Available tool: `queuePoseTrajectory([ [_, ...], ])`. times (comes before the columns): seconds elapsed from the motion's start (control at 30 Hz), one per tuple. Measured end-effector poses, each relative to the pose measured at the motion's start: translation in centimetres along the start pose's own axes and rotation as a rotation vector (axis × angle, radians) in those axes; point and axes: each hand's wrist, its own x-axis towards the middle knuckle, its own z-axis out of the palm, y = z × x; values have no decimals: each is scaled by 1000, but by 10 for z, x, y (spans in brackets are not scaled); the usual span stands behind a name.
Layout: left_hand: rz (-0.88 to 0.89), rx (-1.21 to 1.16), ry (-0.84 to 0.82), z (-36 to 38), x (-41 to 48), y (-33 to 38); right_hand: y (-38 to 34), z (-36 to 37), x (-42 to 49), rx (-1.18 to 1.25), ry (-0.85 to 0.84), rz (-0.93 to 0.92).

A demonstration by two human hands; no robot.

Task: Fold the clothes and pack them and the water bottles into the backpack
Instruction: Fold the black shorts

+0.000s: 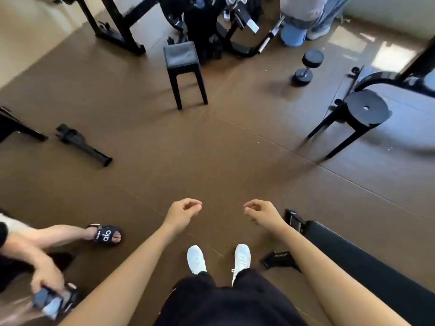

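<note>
Left hand (182, 211) and right hand (260, 211) hover loosely curled, empty, over brown floor mats (211, 149) — stool (182, 55) and dumbbell (307, 67) far.

Both arms stretch over the brown floor (211, 149), left hand (183, 214) and right hand (262, 214) loosely curled, holding nothing, above white shoes (196, 260).
</note>
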Motion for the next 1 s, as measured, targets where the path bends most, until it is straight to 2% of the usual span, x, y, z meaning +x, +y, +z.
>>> queuePoseTrajectory([
  [0.23, -54, -47, 28, 7, 21, 18, -19, -17, 27, -111, -70, 17],
  [0.47, -56, -79, -1, -39, 85, 39, -81, -6, 93, -243, -109, 6],
  [0.77, 1, -43, -30, -133, 213, 119, -193, -12, 180, -276, -6, -17],
  [1.0, 27, -7, -71, -146, 334, 216, -251, -58, 266, -126, 141, 34],
])
